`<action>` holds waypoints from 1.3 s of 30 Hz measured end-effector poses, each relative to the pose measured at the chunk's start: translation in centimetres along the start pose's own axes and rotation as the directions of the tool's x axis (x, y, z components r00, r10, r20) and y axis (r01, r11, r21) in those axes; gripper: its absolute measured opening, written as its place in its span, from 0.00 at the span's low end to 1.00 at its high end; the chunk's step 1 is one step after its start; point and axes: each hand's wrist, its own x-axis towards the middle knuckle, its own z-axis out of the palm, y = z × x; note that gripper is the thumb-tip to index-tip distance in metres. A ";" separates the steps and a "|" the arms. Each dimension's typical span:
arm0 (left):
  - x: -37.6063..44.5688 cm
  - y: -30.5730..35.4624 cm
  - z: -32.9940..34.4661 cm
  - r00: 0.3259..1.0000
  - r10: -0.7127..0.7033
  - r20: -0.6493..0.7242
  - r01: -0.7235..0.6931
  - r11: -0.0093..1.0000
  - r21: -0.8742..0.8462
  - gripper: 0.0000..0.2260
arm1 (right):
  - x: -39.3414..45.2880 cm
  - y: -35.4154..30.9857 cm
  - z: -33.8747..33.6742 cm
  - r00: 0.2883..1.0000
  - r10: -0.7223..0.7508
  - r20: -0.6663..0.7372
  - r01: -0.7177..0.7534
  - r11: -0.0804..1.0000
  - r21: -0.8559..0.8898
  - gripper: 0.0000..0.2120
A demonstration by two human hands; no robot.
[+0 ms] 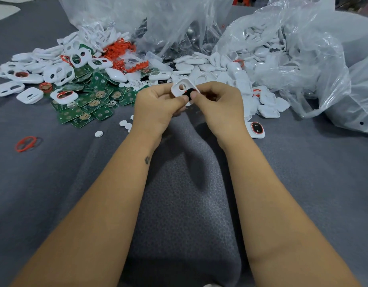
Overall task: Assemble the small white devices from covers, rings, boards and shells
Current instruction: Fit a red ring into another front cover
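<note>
My left hand (158, 104) and my right hand (218, 104) together hold a white cover (182, 88) with a round hole, raised above the grey cloth. Both thumbs press on a small black part (189, 93) at the cover's lower half. Green boards (89, 104) lie heaped at the left. White covers (29, 95) with openings spread around them, some fitted with orange rings (64, 94). Plain white shells (268, 109) pile up at the right. One partly built device (256, 129) with an orange ring lies beside my right wrist.
Clear plastic bags (303, 59) hold more white parts at the back and right. A tangle of orange rings (118, 48) sits at the back centre. A loose orange ring (25, 143) and small white discs (99, 133) lie on the grey cloth (185, 204).
</note>
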 end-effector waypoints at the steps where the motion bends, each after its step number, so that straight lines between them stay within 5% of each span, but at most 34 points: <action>1: 0.0 0.0 0.0 1.000 -0.006 -0.015 0.006 1.000 0.004 0.07 | 0.0 0.0 0.0 1.000 0.021 -0.009 -0.021 1.000 0.014 0.04; 9: -0.4 0.1 0.4 0.992 0.114 -0.058 -0.106 0.986 0.128 0.08 | 0.1 0.2 0.3 0.994 0.110 -0.017 -0.109 0.992 0.059 0.01; 17: -0.4 0.2 0.5 0.997 0.077 -0.011 -0.077 0.996 0.035 0.07 | -0.2 0.0 0.6 0.989 0.148 0.016 -0.148 0.964 0.223 0.02; 21: -0.3 0.6 0.4 0.989 0.063 -0.133 -0.066 0.998 -0.020 0.05 | 0.0 -0.1 0.6 0.990 0.141 0.020 -0.141 0.953 0.266 0.05; 26: 0.3 1.1 -0.5 0.920 0.088 -0.381 -0.136 0.985 -0.102 0.05 | 0.2 0.9 0.9 1.000 0.002 0.006 -0.001 0.981 -0.195 0.12; 32: 0.5 0.9 -0.9 0.873 0.131 -0.469 -0.187 0.980 -0.073 0.05 | 0.2 1.9 1.8 0.939 -0.096 0.329 0.304 0.677 -0.670 0.17; 39: 0.5 0.7 -0.5 0.904 0.140 -0.404 -0.166 0.986 -0.032 0.06 | 0.1 1.1 1.4 0.966 -0.073 0.249 0.206 0.802 -0.560 0.03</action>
